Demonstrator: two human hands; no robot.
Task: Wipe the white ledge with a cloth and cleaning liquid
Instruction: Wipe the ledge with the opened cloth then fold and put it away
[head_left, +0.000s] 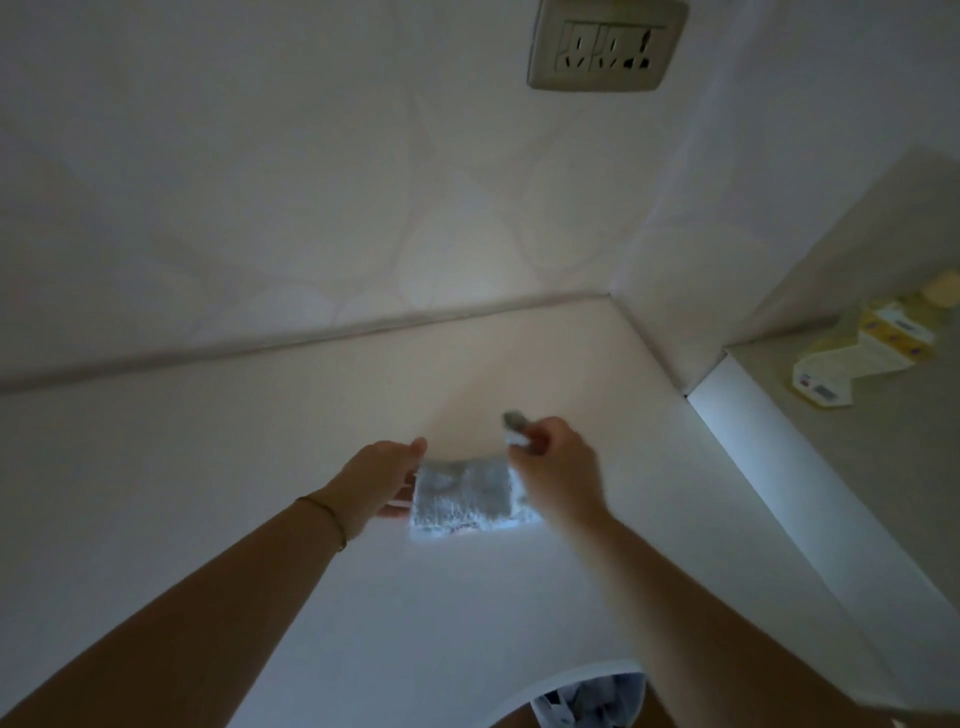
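Closest to the lens are the two bare forearms reaching out, with a scrap of patterned fabric (587, 696) at the bottom edge. There's only the head view, so that's all there is to go on.

The cloth (465, 499) is a folded pale blue wad lying on the ledge (208, 519), about mid-way across and near the back wall, right between the hands. The left hand (379, 478), bracelet (324, 512) on the wrist, grasps the cloth's left edge, thumb on top and fingers tucked under. The right hand (556, 467) is curled, pinching a small grey tip (514, 426) above the cloth's right end. It's too blurry to say if that's a cloth corner or something else. I can't see a bottle of liquid anywhere.

Looks to me like the cloth is being folded or readied, with wiping not really under way. To do it well I'd keep the wad flat and tidy, press with a full palm, and run long overlapping strokes along the wall seam into the corner, then pull towards the front edge.

Off to the side: a socket (605, 44) up on the wall, and some boxes (862, 353) on the counter at right
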